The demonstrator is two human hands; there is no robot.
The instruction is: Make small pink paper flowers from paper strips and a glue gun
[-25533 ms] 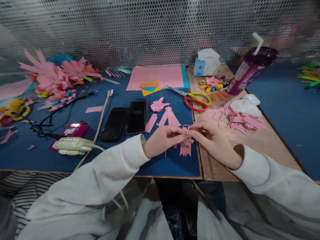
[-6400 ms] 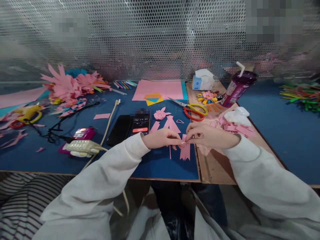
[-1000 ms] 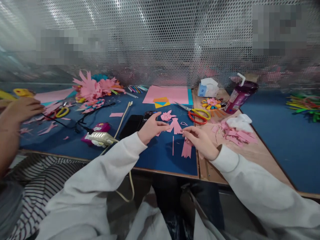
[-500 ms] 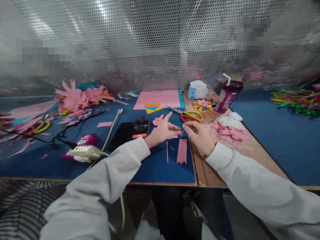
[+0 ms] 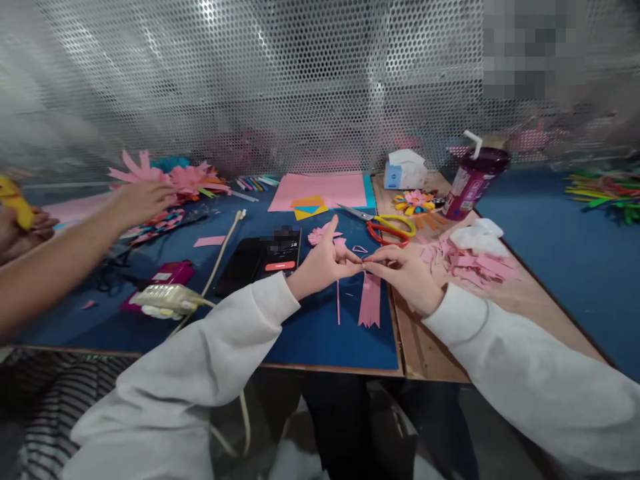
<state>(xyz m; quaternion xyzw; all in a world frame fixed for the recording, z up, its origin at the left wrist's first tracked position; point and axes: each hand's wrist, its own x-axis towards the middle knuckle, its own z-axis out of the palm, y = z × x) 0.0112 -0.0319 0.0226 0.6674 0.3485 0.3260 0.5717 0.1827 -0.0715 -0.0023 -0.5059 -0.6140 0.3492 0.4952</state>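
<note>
My left hand (image 5: pixel 324 259) and my right hand (image 5: pixel 407 273) meet above the blue mat, thumbs and forefingers pinched together. Between the fingertips is a tiny, thin strip of paper, mostly covered by the fingers. Just beyond them lies a small pink paper loop (image 5: pixel 360 249). Fringed pink paper strips (image 5: pixel 370 303) lie below the fingers, with one narrow pink strip (image 5: pixel 339 303) to their left. Behind my left hand is a pink paper flower (image 5: pixel 317 235). Scissors with red and yellow handles (image 5: pixel 395 227) rest open beyond my right hand.
Two phones (image 5: pixel 243 265) and a power strip (image 5: pixel 167 300) are on the left. Pink scraps (image 5: pixel 480 263), a tissue box (image 5: pixel 404 171) and a purple bottle (image 5: pixel 475 180) stand right. Another person's arm (image 5: pixel 75 247) reaches in; their other hand holds a yellow tool (image 5: pixel 15 203).
My fingertips have come together. The pink loop now shows beyond them. Another person's arm has come in from the left, over the paper flowers, along with a hand holding a yellow tool.
</note>
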